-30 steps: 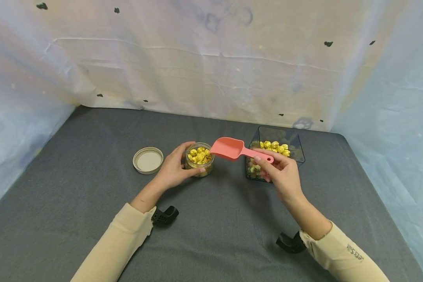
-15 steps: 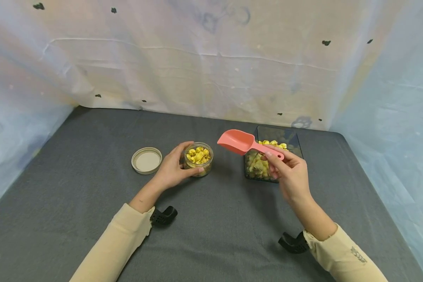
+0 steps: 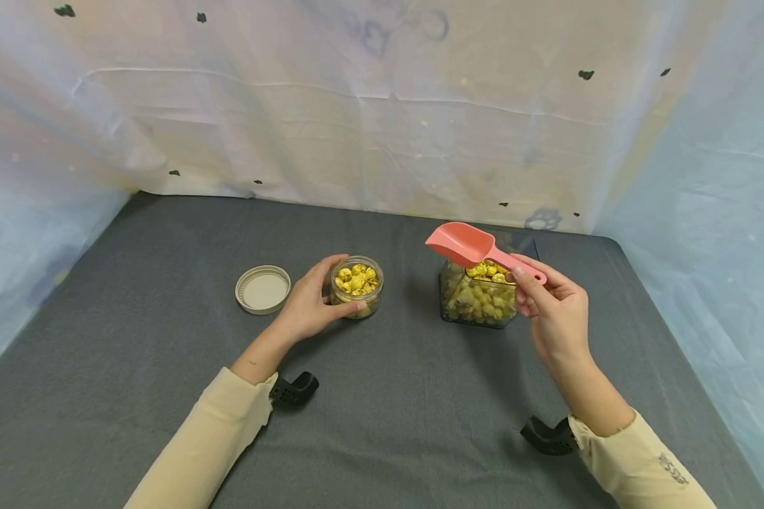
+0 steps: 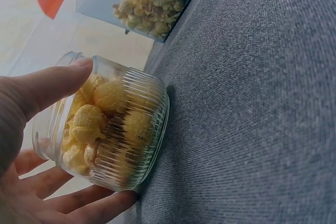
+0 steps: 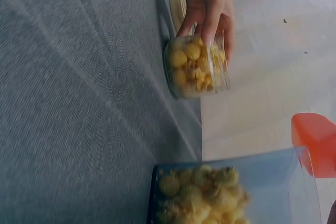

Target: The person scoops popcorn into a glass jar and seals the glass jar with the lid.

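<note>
Head cam is showing the left hand (image 3: 308, 305) wrapping around a small round ribbed glass jar (image 3: 356, 285) full of yellow popcorn pieces, thumb on the far side and fingers curling along the near side, so the jar is sitting right between them on the grey cloth tabletop (image 3: 382, 396). Just beyond the back of that hand a round beige plastic lid (image 3: 263, 288) is lying flat, not touching it. The right hand (image 3: 557, 318) is pinching the handle of a coral-pink plastic scoop (image 3: 467, 247), with the bowl sticking out past the fingertips and hovering above a square clear plastic container (image 3: 480, 297) of the same yellow popcorn. Can't tell if anything's in the scoop. Left wrist cam is giving a close look at the jar (image 4: 110, 129), thumb (image 4: 47, 87) pressing near its rim.
</note>
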The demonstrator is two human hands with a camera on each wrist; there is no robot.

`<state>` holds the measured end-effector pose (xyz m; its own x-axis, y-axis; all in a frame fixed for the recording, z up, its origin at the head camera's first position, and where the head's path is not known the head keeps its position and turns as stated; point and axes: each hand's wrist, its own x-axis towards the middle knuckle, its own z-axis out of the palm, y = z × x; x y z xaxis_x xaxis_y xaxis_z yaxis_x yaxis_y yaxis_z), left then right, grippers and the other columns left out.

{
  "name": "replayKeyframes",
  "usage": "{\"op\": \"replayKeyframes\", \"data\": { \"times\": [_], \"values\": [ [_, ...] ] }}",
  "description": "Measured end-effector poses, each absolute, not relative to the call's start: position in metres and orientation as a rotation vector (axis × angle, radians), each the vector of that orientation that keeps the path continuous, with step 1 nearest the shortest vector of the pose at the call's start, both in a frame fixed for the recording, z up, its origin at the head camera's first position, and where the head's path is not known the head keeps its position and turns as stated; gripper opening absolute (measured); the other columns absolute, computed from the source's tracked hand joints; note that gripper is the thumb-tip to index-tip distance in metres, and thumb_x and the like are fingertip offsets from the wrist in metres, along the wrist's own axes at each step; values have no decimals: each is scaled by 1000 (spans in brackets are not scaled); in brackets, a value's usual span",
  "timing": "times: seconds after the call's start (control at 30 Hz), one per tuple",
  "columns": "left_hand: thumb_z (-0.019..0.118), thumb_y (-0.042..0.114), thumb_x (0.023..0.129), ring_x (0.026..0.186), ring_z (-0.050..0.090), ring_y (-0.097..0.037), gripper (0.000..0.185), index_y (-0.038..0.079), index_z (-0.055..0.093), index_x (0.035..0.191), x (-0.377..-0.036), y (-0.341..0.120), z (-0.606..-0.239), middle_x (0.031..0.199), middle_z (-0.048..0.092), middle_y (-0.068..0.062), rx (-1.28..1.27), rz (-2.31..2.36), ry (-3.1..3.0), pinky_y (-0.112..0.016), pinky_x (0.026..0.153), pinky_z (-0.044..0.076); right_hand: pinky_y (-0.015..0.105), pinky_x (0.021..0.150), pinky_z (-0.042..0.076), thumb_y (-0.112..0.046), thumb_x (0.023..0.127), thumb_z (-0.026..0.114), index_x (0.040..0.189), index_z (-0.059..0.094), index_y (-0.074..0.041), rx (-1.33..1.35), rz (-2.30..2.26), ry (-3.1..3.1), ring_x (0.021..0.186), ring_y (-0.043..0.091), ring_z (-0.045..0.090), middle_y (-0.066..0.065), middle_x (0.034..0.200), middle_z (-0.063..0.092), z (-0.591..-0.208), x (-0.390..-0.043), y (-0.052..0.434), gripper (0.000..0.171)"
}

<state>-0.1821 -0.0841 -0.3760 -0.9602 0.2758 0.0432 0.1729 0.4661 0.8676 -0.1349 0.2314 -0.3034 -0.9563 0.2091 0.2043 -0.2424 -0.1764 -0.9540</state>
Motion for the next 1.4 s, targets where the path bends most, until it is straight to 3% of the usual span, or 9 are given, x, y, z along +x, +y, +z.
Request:
{"op": "replayKeyframes", "data": {
  "times": [0.57,0.83,1.07,1.4],
  "values": [
    [80,25,79,123,50,-35,85,12,32,149,-182,-85,-375,144,39,-19,406,1522,2600,-47,92,51,20,44,32,-2,88,67,104,70,6,-45,2168,-1740,51,10,46,5,72,70,-302,-129,255,18],
    [80,25,80,123,50,-36,85,12,31,149,-182,-85,-374,144,39,-19,411,1522,2599,-46,93,51,27,46,23,1,88,65,103,69,9,-32,2192,-1673,50,12,45,7,70,69,-304,-126,264,17],
    [80,24,79,122,50,-35,85,11,32,149,-182,-85,-375,143,39,-19,401,1532,2596,-46,93,51,20,43,33,0,88,66,102,70,8,-69,2148,-1702,49,11,46,5,70,69,-307,-123,268,17],
    [80,24,80,122,51,-35,85,12,31,149,-181,-84,-375,142,40,-19,403,1531,2589,-46,93,50,22,44,33,-3,87,68,102,71,5,-107,2115,-1831,49,10,46,4,70,69,-318,-124,272,17]
  ]
}}
